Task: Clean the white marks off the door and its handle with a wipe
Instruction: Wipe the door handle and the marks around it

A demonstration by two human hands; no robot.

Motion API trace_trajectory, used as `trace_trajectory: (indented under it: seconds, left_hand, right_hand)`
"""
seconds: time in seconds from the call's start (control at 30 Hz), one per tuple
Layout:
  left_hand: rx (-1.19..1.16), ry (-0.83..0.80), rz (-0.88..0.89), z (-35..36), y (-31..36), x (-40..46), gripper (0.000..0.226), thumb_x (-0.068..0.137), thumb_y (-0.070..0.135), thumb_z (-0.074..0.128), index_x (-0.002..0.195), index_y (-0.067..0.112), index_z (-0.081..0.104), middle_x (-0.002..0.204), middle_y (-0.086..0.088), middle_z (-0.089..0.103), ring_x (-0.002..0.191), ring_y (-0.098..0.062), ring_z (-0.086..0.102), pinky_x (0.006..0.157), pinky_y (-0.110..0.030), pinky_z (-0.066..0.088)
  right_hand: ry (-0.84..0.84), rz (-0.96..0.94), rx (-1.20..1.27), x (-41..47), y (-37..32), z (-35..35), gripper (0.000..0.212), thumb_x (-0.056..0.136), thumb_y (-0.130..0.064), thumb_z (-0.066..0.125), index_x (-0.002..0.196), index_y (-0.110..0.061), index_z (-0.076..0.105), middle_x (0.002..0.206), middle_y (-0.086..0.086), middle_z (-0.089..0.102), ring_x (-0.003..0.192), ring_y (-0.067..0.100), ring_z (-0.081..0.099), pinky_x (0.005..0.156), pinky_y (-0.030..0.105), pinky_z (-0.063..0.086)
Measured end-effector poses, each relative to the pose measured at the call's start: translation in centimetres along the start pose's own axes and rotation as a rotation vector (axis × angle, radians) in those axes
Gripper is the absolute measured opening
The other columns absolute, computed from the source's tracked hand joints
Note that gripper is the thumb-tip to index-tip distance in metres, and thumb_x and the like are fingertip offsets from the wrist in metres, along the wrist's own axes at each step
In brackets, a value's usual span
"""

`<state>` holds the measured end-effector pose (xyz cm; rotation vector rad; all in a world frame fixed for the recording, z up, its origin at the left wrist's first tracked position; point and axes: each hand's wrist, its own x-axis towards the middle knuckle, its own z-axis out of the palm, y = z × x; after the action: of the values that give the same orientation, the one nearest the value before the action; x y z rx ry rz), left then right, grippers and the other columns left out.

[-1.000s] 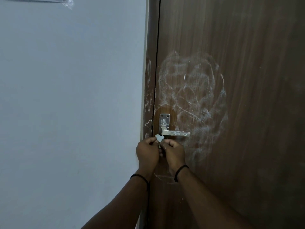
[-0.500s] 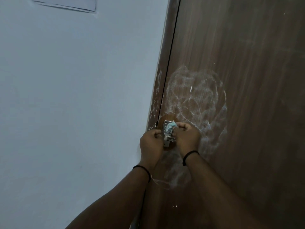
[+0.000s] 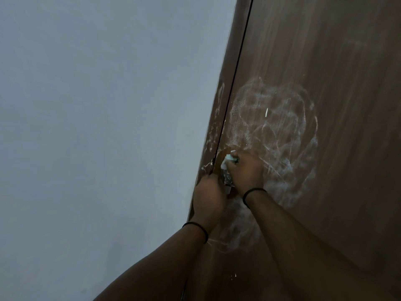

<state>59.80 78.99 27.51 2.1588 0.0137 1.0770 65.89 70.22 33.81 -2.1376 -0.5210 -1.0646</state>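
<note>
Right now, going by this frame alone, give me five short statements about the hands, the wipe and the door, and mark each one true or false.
1. The right hand holds the wipe at the handle plate. True.
2. The large white smear on the door has been wiped away. False: it covers the wood above and to the right of the hands.
3. The left hand hangs away from the door. False: it is up at the door's edge, beside the handle.
4. White marks show on the door frame too. True.
5. Only the right wrist wears a dark band. False: both wrists wear one, the left band and the right band.
</note>
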Motion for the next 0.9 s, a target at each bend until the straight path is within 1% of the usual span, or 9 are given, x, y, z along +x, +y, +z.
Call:
trace_trajectory:
  seconds: [0.17, 0.33, 0.47, 0.5, 0.6, 0.67, 0.73, 0.83, 0.9]
  left_hand:
    - [-0.116, 0.043, -0.059, 0.4, -1.0, -1.2, 0.022, 0.095, 0.013, 0.056, 0.110, 0.003, 0.068, 0.106, -0.013, 0.070, 0.097, -0.027, 0.066, 0.090, -0.037, 0.052]
    - [-0.141, 0.058, -0.036, 0.7, -1.3, -1.8, 0.020, 0.094, 0.011, 0.059, 0.109, 0.004, 0.070, 0.105, -0.012, 0.070, 0.097, -0.025, 0.065, 0.088, -0.037, 0.052]
    - [-0.141, 0.047, -0.032, 0.8, -1.4, -1.6, 0.021, 0.094, 0.011, 0.059, 0.111, 0.003, 0.069, 0.109, -0.012, 0.069, 0.100, -0.025, 0.065, 0.090, -0.036, 0.051]
    - [-0.142, 0.052, -0.034, 0.8, -1.4, -1.5, 0.020, 0.094, 0.010, 0.058, 0.109, 0.003, 0.069, 0.108, -0.013, 0.069, 0.099, -0.026, 0.065, 0.090, -0.036, 0.051]
    - [-0.141, 0.100, -0.052, 0.8, -1.2, -1.3, 0.021, 0.095, 0.009, 0.051, 0.103, 0.003, 0.070, 0.102, -0.013, 0.070, 0.093, -0.026, 0.064, 0.084, -0.038, 0.052]
    - [-0.152, 0.104, -0.034, 0.9, -1.1, -1.3, 0.023, 0.097, 0.010, 0.048, 0.100, 0.004, 0.070, 0.099, -0.012, 0.069, 0.090, -0.025, 0.063, 0.081, -0.039, 0.052]
    - [-0.184, 0.102, -0.024, 0.9, -1.1, -1.3, 0.024, 0.098, 0.010, 0.047, 0.102, 0.004, 0.070, 0.100, -0.011, 0.069, 0.091, -0.024, 0.063, 0.082, -0.039, 0.052]
    - [-0.180, 0.091, -0.047, 0.9, -1.0, -1.1, 0.026, 0.100, 0.010, 0.045, 0.104, 0.006, 0.070, 0.101, -0.010, 0.069, 0.092, -0.022, 0.063, 0.084, -0.039, 0.052]
    - [-0.166, 0.087, -0.060, 0.9, -0.9, -1.0, 0.027, 0.100, 0.009, 0.044, 0.104, 0.005, 0.070, 0.102, -0.011, 0.069, 0.092, -0.022, 0.063, 0.084, -0.038, 0.052]
  right_hand:
    - [-0.019, -0.141, -0.067, -0.2, 0.6, 0.2, 0.015, 0.082, -0.003, 0.068, 0.096, -0.010, 0.066, 0.100, 0.009, 0.059, 0.083, 0.020, 0.055, 0.069, 0.023, 0.040]
    - [-0.095, -0.089, -0.032, -0.8, 1.4, 0.3, 0.014, 0.080, 0.003, 0.066, 0.075, -0.010, 0.062, 0.091, 0.009, 0.062, 0.081, 0.021, 0.057, 0.066, 0.026, 0.040]
    - [0.066, 0.021, 0.073, -0.2, 0.9, 0.0, 0.015, 0.081, 0.003, 0.066, 0.074, -0.011, 0.065, 0.087, -0.002, 0.057, 0.079, 0.017, 0.058, 0.063, 0.011, 0.039]
    - [0.077, 0.028, 0.083, 0.0, 0.5, 0.1, 0.014, 0.081, 0.002, 0.066, 0.075, -0.011, 0.065, 0.088, -0.002, 0.055, 0.079, 0.017, 0.058, 0.063, 0.012, 0.039]
    - [-0.015, -0.059, 0.023, 0.0, -0.2, 0.8, 0.014, 0.079, 0.003, 0.065, 0.073, -0.009, 0.063, 0.089, 0.003, 0.057, 0.080, 0.017, 0.055, 0.067, 0.022, 0.043]
    - [-0.086, -0.089, -0.007, -0.7, 0.1, 1.2, 0.019, 0.078, 0.004, 0.064, 0.067, -0.011, 0.061, 0.088, 0.005, 0.060, 0.079, 0.016, 0.056, 0.065, 0.017, 0.040]
    - [-0.119, -0.009, 0.022, -0.9, 0.9, 0.8, 0.019, 0.078, 0.002, 0.070, 0.068, -0.013, 0.066, 0.090, 0.003, 0.064, 0.080, 0.014, 0.061, 0.068, 0.016, 0.046]
    - [-0.121, 0.121, 0.082, -0.5, 1.6, -0.2, 0.016, 0.075, 0.000, 0.078, 0.070, -0.013, 0.071, 0.088, 0.001, 0.071, 0.080, 0.014, 0.068, 0.074, 0.031, 0.058]
    - [-0.070, 0.175, 0.110, -0.2, 1.4, -0.7, 0.019, 0.074, 0.003, 0.077, 0.068, -0.013, 0.071, 0.082, -0.002, 0.071, 0.075, 0.012, 0.067, 0.067, 0.027, 0.058]
